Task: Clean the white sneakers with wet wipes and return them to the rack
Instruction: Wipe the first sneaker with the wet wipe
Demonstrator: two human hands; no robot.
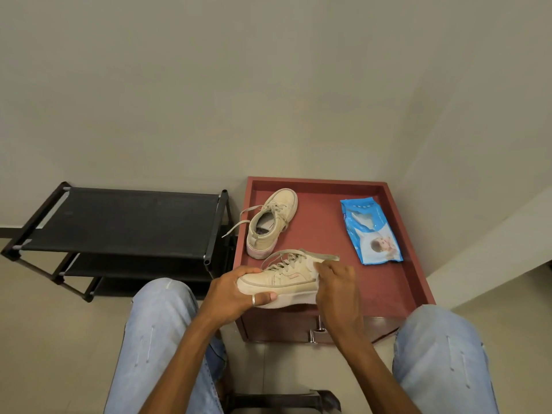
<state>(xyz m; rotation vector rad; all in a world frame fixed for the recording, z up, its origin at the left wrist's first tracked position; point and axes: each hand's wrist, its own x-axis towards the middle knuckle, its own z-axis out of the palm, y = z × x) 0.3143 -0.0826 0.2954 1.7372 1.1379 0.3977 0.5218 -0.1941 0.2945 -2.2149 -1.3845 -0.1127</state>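
Left hand [236, 289]: gripping the held sneaker [286, 279] by its toe, above the red cabinet [400, 234] front edge.
Right hand [336, 286]: curling round its heel (wipe barely showing).
Risk: loose lace [325, 257] could be snagging fingers, tugging the shoe free.

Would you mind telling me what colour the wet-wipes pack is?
The wet-wipes pack is light blue with white markings, clearest in the head view.
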